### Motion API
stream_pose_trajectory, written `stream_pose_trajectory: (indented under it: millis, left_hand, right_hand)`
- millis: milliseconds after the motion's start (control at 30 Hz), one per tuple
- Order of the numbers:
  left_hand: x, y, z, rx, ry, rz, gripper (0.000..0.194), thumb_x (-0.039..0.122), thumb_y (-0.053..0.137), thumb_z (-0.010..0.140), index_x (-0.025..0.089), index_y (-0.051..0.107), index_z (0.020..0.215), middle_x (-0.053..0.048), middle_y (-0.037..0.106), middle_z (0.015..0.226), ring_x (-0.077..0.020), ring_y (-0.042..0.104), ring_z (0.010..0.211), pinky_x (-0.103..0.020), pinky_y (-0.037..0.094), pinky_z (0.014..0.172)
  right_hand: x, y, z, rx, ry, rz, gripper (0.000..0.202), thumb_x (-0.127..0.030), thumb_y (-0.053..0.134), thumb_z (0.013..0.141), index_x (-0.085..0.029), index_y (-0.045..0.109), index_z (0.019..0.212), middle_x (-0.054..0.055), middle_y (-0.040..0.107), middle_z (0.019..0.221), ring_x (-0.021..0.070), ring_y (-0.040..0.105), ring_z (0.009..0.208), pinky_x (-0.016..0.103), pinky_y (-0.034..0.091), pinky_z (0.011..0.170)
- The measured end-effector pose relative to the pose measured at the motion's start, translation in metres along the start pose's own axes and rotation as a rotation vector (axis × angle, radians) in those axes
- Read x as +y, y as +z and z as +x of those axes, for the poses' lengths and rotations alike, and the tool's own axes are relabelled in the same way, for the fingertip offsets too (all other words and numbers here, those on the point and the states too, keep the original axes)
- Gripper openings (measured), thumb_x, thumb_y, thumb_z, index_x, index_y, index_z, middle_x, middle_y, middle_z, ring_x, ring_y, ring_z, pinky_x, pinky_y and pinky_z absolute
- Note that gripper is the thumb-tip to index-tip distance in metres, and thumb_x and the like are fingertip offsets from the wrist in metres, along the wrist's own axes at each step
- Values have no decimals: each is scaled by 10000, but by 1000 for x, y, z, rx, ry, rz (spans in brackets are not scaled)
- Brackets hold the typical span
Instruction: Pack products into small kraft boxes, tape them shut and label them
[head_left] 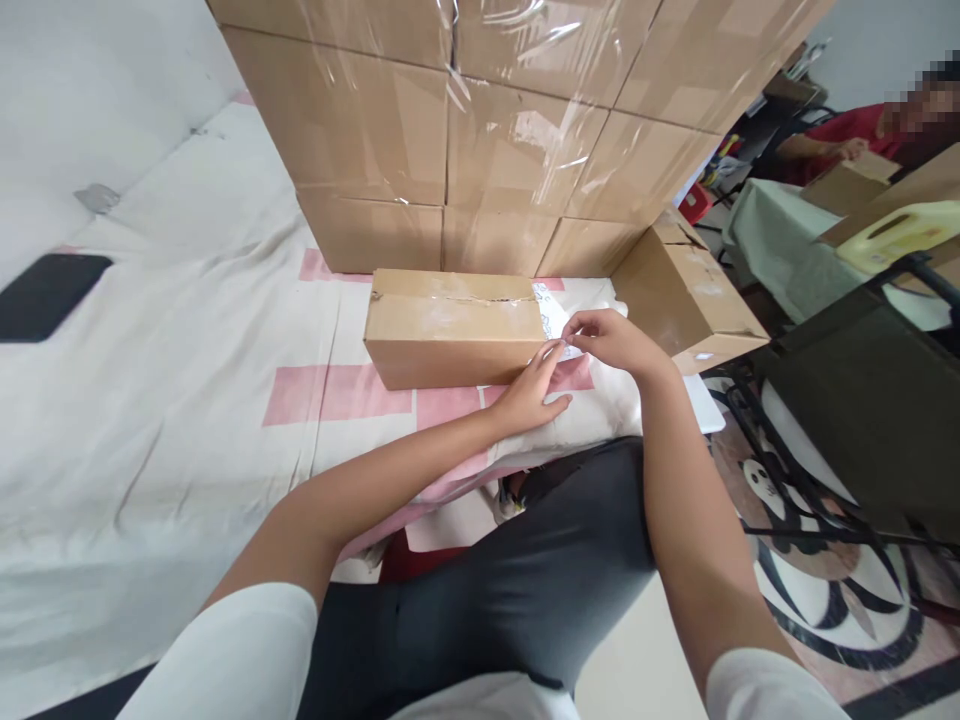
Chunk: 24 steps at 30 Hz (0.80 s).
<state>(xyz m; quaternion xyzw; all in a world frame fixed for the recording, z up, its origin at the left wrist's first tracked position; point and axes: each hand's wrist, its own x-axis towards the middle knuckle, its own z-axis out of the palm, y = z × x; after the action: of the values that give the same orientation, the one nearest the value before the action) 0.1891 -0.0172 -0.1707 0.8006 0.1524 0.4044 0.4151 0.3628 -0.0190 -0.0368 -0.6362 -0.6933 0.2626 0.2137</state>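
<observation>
A long closed cardboard box (454, 318) lies on the cloth-covered table in front of me. My left hand (529, 395) rests against its right front corner, fingers stretched out and thumb apart. My right hand (611, 340) is closed in a pinch just off the box's right end, close to my left fingertips. What sits in the pinch is too small to make out. Under and behind the fingers lies a white sheet with blue print (553, 318), partly hidden by my hands.
A wall of film-wrapped cardboard boxes (405, 130) rises behind the box. An open-sided carton (667, 290) stands at the right. A black phone-like slab (51, 297) lies far left on the tablecloth (217, 300). Another person in a red top (847, 130) handles cardboard at the upper right.
</observation>
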Motion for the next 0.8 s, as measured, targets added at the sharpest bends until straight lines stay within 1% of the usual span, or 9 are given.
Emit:
stream_pose_trajectory:
  millis: [133,267,400,467,567,600,667,733,800]
  left_hand:
    - [1,-1,1,-7,9,13,839,300,597,909,290,160,1625,-132,224,1684,-320,212,1585,-538,227,1300]
    - [4,-2,1,-3,8,20,832,293,580,919,294,150,1631,-119,231,1689,-307,210,1587,-534,222,1306]
    - [2,-2,0,4,-16,16,819,311,589,917,250,177,1622,-143,238,1688,-308,207,1590,-518,206,1313]
    - [1,-1,0,8,-28,8,801,347,595,921,223,204,1609,-161,248,1683,-310,214,1589,-512,204,1313]
    - [4,1,1,41,-41,-31,779,400,622,919,232,249,1582,-155,281,1677,-308,253,1576,-509,237,1300]
    - [6,2,2,67,-57,-53,763,418,638,912,241,281,1562,-149,317,1663,-310,283,1563,-510,260,1290]
    - [12,5,2,144,-138,-124,701,451,683,888,249,383,1488,-139,443,1583,-316,396,1497,-505,339,1244]
    - [20,9,1,217,-244,-199,601,480,713,870,242,487,1373,-129,595,1409,-308,559,1335,-477,467,1123]
    - [26,12,0,258,-321,-252,500,504,705,878,231,548,1266,-101,684,1194,-268,666,1101,-416,552,945]
  right_hand:
    - [3,1,1,50,8,-7,134,-270,616,766,-179,712,784,32,727,790,152,590,677,277,455,638]
    - [4,2,2,72,8,10,122,-257,614,751,-180,703,780,31,720,778,162,604,708,281,465,660]
    - [7,-1,4,208,27,64,107,-261,638,742,-175,684,785,26,681,749,150,572,675,282,453,647]
    - [7,-2,3,233,26,140,126,-285,663,736,-173,673,794,18,653,727,141,550,644,278,447,623]
    - [3,-4,-1,136,10,243,172,-324,708,730,-171,680,803,9,633,709,129,533,625,264,434,595]
    - [1,-4,-2,79,5,269,185,-333,723,730,-171,686,811,9,637,714,127,537,630,258,432,593]
    - [-5,-4,-5,-55,3,325,208,-350,744,736,-170,696,830,11,654,735,129,561,656,251,441,605]
    - [-10,-4,-7,-183,12,364,226,-363,756,744,-167,700,840,16,672,754,137,588,682,255,460,626]
    - [-14,-4,-9,-265,16,371,230,-368,759,753,-161,705,837,25,691,777,147,609,711,267,482,661]
